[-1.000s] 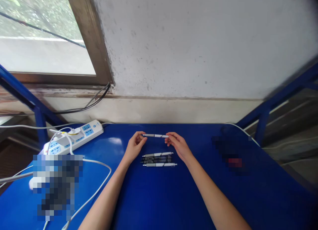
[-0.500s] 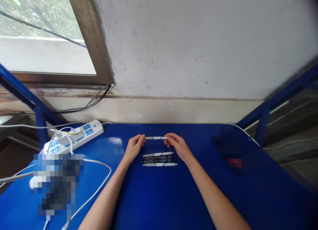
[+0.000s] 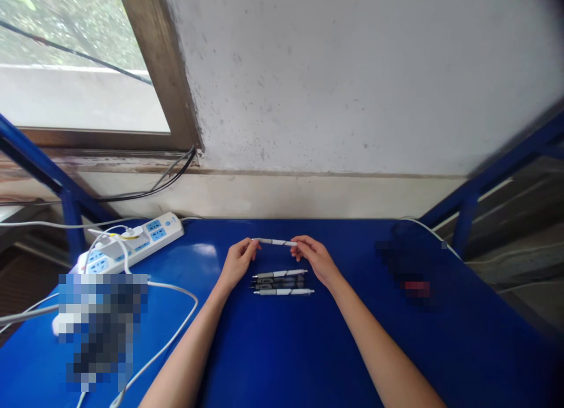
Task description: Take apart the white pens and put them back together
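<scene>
A white and grey pen is held level above the far part of the blue table, between my two hands. My right hand pinches its right end between thumb and fingers. At the other end, my left hand has its thumb and fingertips closed around the grey tip, part of which shows over the fingers. Nearer to me, a row of pens lies side by side: a white and grey pen at the back, dark pens in the middle, and another white and grey pen in front.
On the left stands a white power strip with plugs and looping white cables. A blurred-out object lies beside it, and a dark and red one on the right. A wall borders the blue table.
The pen's left end has tilted up slightly, and its tip now shows over my left fingers. My right hand and the row of pens stay in place.
</scene>
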`<state>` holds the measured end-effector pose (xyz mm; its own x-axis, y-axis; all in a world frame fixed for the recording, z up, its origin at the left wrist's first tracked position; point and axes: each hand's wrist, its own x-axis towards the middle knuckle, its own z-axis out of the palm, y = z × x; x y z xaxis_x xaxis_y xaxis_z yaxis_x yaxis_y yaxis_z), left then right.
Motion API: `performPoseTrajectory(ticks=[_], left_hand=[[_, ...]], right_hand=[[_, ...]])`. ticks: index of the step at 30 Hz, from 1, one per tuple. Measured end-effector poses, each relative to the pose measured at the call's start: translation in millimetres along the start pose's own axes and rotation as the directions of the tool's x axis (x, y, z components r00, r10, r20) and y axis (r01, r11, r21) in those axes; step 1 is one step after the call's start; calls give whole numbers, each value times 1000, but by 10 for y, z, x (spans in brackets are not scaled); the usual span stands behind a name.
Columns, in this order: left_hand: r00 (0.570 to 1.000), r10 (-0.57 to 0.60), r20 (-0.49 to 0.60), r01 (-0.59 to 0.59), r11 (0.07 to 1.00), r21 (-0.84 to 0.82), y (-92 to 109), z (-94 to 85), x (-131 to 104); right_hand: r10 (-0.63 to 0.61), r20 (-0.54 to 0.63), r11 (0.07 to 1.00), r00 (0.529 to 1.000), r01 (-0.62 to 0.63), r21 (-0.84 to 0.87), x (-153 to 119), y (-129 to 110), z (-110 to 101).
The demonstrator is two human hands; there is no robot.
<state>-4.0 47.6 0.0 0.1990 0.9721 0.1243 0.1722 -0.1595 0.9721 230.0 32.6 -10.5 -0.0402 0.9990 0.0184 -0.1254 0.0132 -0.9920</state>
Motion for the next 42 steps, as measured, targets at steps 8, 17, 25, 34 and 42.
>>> performPoseTrajectory(ticks=[8, 17, 25, 34, 42], left_hand=[[1000, 3, 31, -3, 1000, -4, -5, 1, 1], [999, -10, 31, 10, 1000, -19, -7, 2, 0], [999, -7, 49, 8, 1000, -13, -8, 2, 2], [997, -51, 51, 55, 995, -85, 20, -10, 4], [992, -125, 15, 123, 943, -309, 7, -35, 35]], right_hand=[[0, 8, 1000, 1000, 0, 8, -9, -25, 2], [13, 2, 998, 1000, -13, 66, -9, -23, -13], [-25, 38, 999, 999, 26, -26, -12, -13, -10], [-4, 67, 988, 998, -6, 157, -46, -64, 6], [24, 138, 921, 990, -75, 382, -42, -105, 46]])
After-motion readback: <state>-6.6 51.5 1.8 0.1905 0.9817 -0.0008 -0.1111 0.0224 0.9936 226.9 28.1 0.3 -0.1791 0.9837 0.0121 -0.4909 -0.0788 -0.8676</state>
